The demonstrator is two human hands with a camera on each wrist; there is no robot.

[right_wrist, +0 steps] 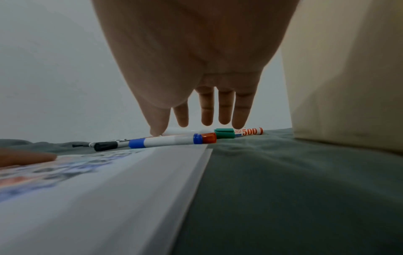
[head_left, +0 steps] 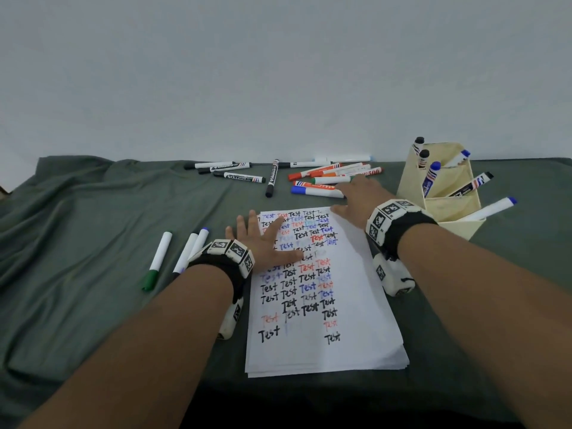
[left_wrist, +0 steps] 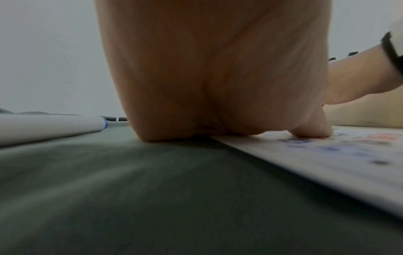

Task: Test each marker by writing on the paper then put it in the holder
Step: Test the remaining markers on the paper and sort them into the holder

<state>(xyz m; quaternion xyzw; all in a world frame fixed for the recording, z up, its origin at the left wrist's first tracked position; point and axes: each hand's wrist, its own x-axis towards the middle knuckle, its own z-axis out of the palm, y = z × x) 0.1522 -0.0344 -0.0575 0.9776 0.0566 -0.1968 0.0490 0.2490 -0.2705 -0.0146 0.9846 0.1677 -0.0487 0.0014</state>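
Partway through, judging by six markers already standing in the cream tiered card holder and rows of "Test" covering the white paper stack. Left hand flat, fingers spread, pressing the sheet; right hand spread, empty, reaching over the blue-capped white marker. Roughly a dozen loose markers left untested on the grey-green cloth.

1. The left hand fills the left wrist view; its fingers are hidden behind the palm, only the thumb tip showing.
2. The paper there is blurred, its writing unreadable, and runs off the right edge.
3. The right hand covers the near ends of the green-capped marker and blue-capped marker.
4. The holder is cut off by the right wrist view's edges.
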